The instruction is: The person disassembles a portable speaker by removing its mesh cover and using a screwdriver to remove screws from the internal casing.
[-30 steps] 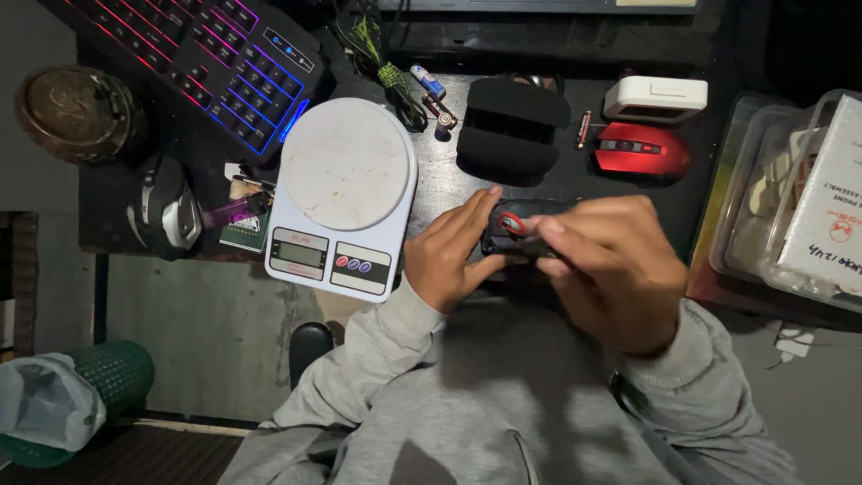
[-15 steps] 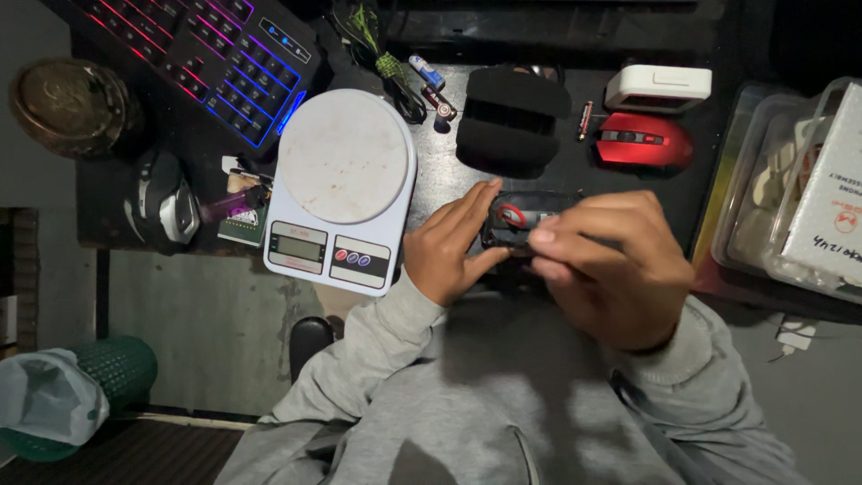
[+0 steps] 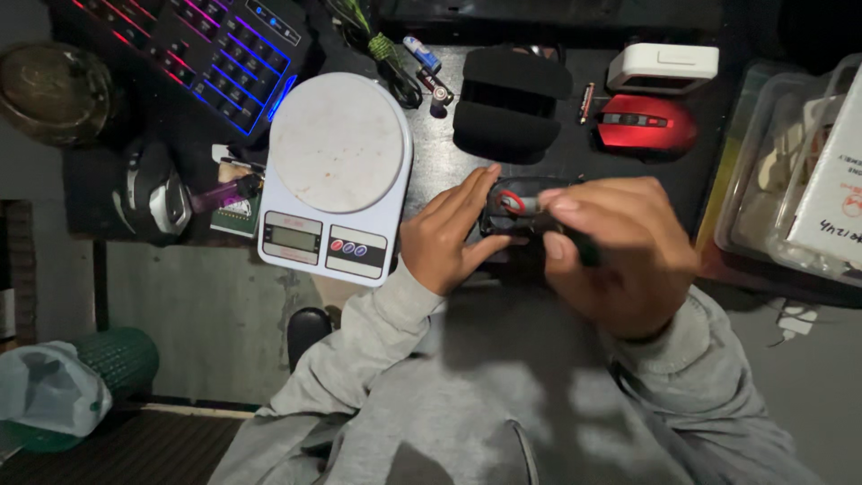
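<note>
Dark cluttered desk [image 3: 431, 193], small black device [image 3: 516, 202] lying left-right between hands: left hand [image 3: 449, 238] grasping its left end, right hand [image 3: 620, 251] pinching right end, equally near.

Left hand [image 3: 446, 238], right hand [image 3: 620, 256] closed together

Both hands are crowding the desk's near edge: the left hand [image 3: 446, 235] and right hand [image 3: 620, 254] are closing around a small black device [image 3: 516, 205]. The white kitchen scale [image 3: 336, 176] is blocking passage just to the left. Ahead, a black pad [image 3: 510, 103] and a red mouse [image 3: 648, 125] are barring the way, with a narrow dark strip running between them. Clear plastic containers [image 3: 779, 184] are walling off the right side
</note>
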